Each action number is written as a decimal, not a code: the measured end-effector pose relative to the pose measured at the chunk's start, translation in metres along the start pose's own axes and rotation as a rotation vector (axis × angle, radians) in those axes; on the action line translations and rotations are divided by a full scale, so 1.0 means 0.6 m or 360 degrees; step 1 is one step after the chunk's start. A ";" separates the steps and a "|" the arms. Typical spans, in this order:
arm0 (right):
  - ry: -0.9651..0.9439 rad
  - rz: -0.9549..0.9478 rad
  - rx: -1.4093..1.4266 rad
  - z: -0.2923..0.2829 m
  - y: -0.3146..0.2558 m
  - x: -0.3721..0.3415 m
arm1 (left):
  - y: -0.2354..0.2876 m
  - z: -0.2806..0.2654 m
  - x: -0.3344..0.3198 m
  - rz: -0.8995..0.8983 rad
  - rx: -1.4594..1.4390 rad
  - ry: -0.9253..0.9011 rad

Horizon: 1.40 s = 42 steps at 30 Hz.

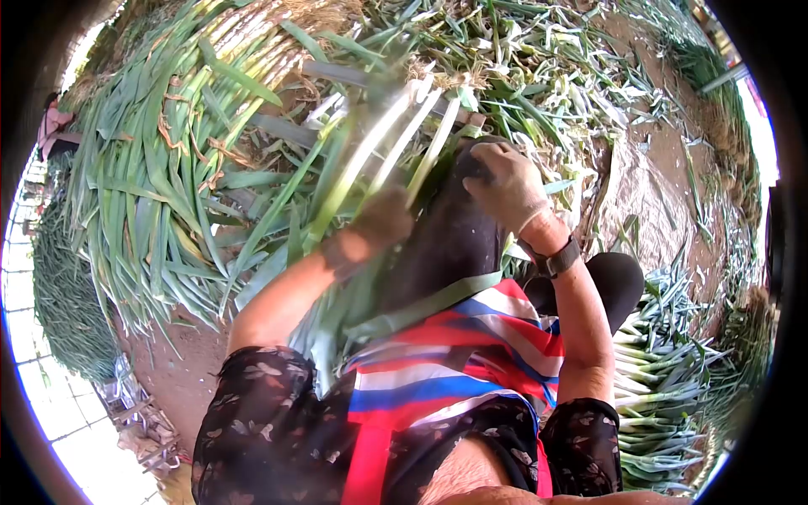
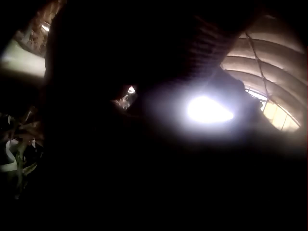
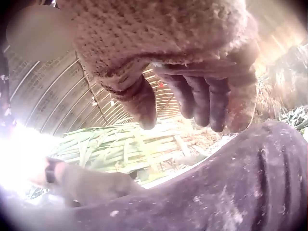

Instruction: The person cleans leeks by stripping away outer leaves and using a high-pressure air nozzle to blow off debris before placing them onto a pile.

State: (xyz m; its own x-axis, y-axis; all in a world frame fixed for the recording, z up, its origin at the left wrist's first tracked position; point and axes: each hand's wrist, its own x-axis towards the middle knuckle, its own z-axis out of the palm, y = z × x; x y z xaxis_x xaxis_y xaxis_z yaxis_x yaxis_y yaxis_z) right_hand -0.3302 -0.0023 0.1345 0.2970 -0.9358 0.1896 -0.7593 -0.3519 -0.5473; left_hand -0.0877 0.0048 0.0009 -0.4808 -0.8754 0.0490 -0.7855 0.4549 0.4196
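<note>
My gloved left hand (image 1: 383,220), blurred in the head view, grips a few leeks (image 1: 406,139) with pale stems and roots pointing away from me. Their green leaves trail back across my lap. The left wrist view is mostly dark, with one pale stem (image 2: 21,62) at its left edge. Over my dark-clad knee (image 1: 450,227) hangs my right hand (image 1: 509,187) in a knitted, soiled glove. In the right wrist view its fingers (image 3: 219,103) droop loosely, apart from the thumb, with nothing between them.
A large heap of untrimmed leeks (image 1: 160,177) lies at the left. Torn leaves and peelings (image 1: 547,76) cover the ground ahead. Cleaned leeks (image 1: 661,396) lie in a row at my right, near a pale sheet (image 1: 644,202). Another person (image 1: 53,124) is at the far left.
</note>
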 end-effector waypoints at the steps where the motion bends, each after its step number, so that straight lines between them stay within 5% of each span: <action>1: 0.0056 0.0072 0.0040 -0.003 0.008 0.000 | -0.012 -0.007 -0.023 0.0126 0.0045 0.0019; 3: 0.0285 -0.0066 0.0168 -0.009 0.046 -0.008 | 0.016 -0.098 -0.088 0.0372 0.0143 0.0060; 6: 0.0442 0.0346 0.0090 -0.007 0.093 -0.023 | 0.010 -0.104 -0.142 -0.0441 0.0171 -0.0162; 9: 0.0412 0.0361 0.0136 -0.008 0.103 -0.028 | -0.002 -0.100 -0.136 -0.0448 0.0443 -0.0223; 13: 0.0347 0.0349 0.0116 -0.013 0.095 -0.020 | 0.012 -0.097 -0.094 -0.0257 0.1007 0.0167; 16: 0.0315 0.0361 0.0065 -0.012 0.101 -0.018 | -0.014 -0.075 -0.067 -0.0593 0.0956 -0.0030; 17: 0.0306 0.0373 0.0054 -0.011 0.104 -0.018 | -0.010 -0.091 -0.048 -0.0815 0.0721 -0.0381; 20: 0.0217 0.0402 -0.0003 -0.002 0.102 -0.008 | -0.060 -0.048 -0.030 -0.0895 0.0629 -0.0357; 21: 0.0183 0.0410 -0.0026 0.003 0.095 0.001 | -0.067 -0.044 -0.030 -0.0762 0.0572 -0.0071; 25: 0.0193 0.0388 0.0011 0.006 0.070 0.036 | -0.039 -0.110 -0.011 -0.1000 0.0047 -0.0362; 31: 0.0520 0.0296 -0.0375 -0.019 0.108 0.063 | 0.077 -0.180 -0.090 -0.0400 -0.0570 -0.0126; 34: 0.0649 0.0347 -0.0553 0.021 0.173 0.072 | 0.113 -0.163 -0.108 -0.0356 -0.0779 -0.0346; 35: 0.0550 0.0571 -0.0167 -0.005 0.141 0.071 | 0.122 -0.158 -0.105 -0.0358 -0.0826 -0.0433; 38: 0.0795 0.0319 0.0806 0.011 0.211 0.085 | 0.164 -0.164 -0.076 -0.0005 -0.1180 -0.0500; 39: 0.0895 0.0614 0.0707 -0.010 0.191 0.078 | 0.170 -0.159 -0.072 -0.0041 -0.1226 -0.0517; 42: 0.0840 0.0769 0.0012 -0.020 0.328 0.092 | 0.175 -0.169 -0.063 -0.0337 -0.1355 -0.0732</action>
State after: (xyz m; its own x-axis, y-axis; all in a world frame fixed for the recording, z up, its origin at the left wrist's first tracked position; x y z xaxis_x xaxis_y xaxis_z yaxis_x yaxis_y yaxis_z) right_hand -0.4704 -0.1234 0.0470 -0.3928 -0.8719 0.2925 -0.7305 0.1026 -0.6752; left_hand -0.1128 0.0690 0.1350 -0.6091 -0.6943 -0.3834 -0.4171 -0.1308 0.8994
